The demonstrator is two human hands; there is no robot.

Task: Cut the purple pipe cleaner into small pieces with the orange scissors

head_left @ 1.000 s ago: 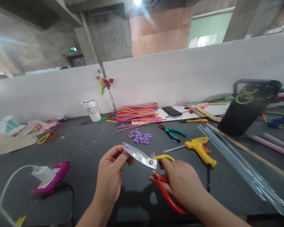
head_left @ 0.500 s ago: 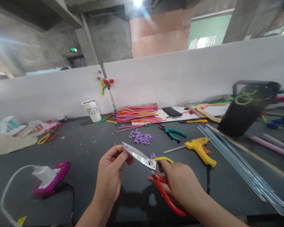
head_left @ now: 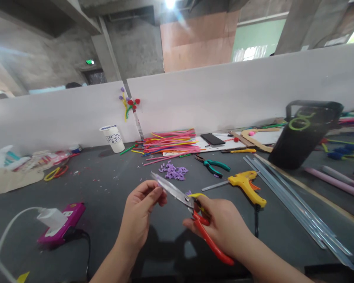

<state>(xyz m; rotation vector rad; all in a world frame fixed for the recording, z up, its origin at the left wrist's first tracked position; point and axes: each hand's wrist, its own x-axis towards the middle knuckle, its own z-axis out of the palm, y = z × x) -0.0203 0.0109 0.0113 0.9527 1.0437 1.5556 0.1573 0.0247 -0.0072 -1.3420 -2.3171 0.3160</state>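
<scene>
My right hand (head_left: pixel 216 220) grips a pair of scissors (head_left: pixel 175 191) with one red and one yellow handle. Its blades point up and left, towards the fingertips of my left hand (head_left: pixel 141 206). Thumb and fingers of that hand are pinched together right beside the blade. A faint purple bit shows there, mostly hidden by the fingers and blade. Just beyond the blade tips lies a pile of short purple pieces (head_left: pixel 174 172) on the dark table (head_left: pixel 106 220). A few more purple bits sit behind the scissors' pivot.
A yellow glue gun (head_left: pixel 246 184), teal pliers (head_left: pixel 214 165) and clear glue sticks (head_left: pixel 295 204) lie to the right, near a black bottle (head_left: pixel 302 137). Colourful pipe cleaners (head_left: pixel 171 141), a phone (head_left: pixel 212 139) and a white cup (head_left: pixel 113 138) are at the back. A magenta power strip (head_left: pixel 61 226) lies left.
The scissors have closed somewhat, with the handles drawn nearer together in my right hand. My left hand stays pinched by the blade. The whole view has shifted slightly.
</scene>
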